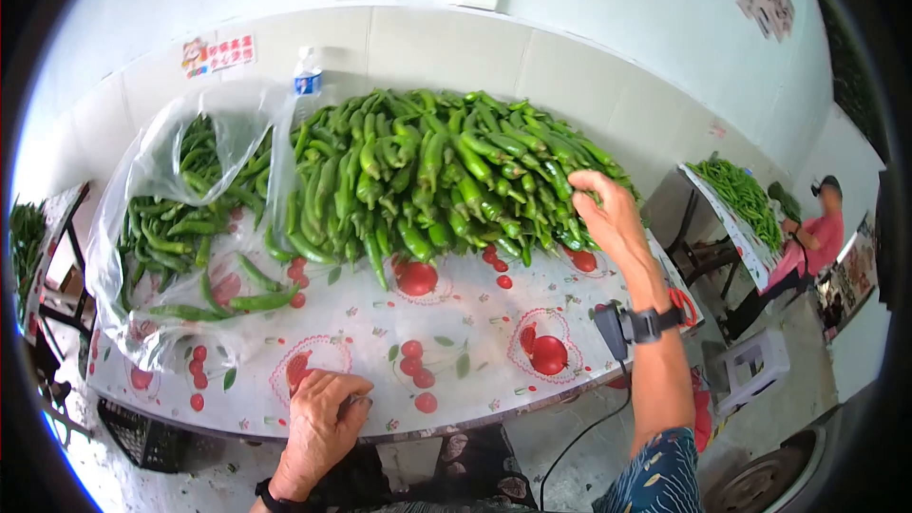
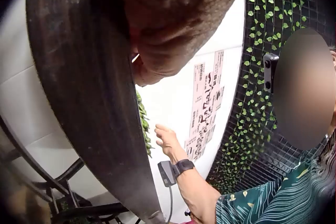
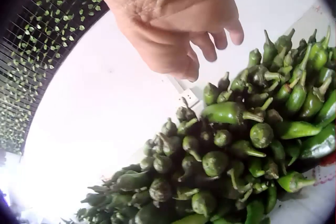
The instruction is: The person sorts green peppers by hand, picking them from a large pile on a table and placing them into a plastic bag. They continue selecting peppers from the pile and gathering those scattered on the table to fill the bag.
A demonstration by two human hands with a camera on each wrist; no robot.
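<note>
A wide heap of green chili peppers (image 1: 427, 166) lies along the back of the table, stems mostly toward the person. My right hand (image 1: 613, 214) hovers by the heap's right end, fingers loosely bent. In the right wrist view, the same hand (image 3: 178, 29) is above the stems with nothing in its fingers. At the table's front edge is my left hand (image 1: 325, 418), its fingers loosely curled and no pepper visible in them. The left wrist view shows this hand (image 2: 173, 29) close to the dark table edge, its fingertips partly hidden.
A clear plastic bag (image 1: 119, 309) with peppers inside lies at the left, and a few loose peppers (image 1: 266, 300) are beside it. Behind stands a water bottle (image 1: 307, 76). Red-handled scissors (image 1: 680, 308) rest near the right edge. Another person (image 1: 817, 237) is at a farther table.
</note>
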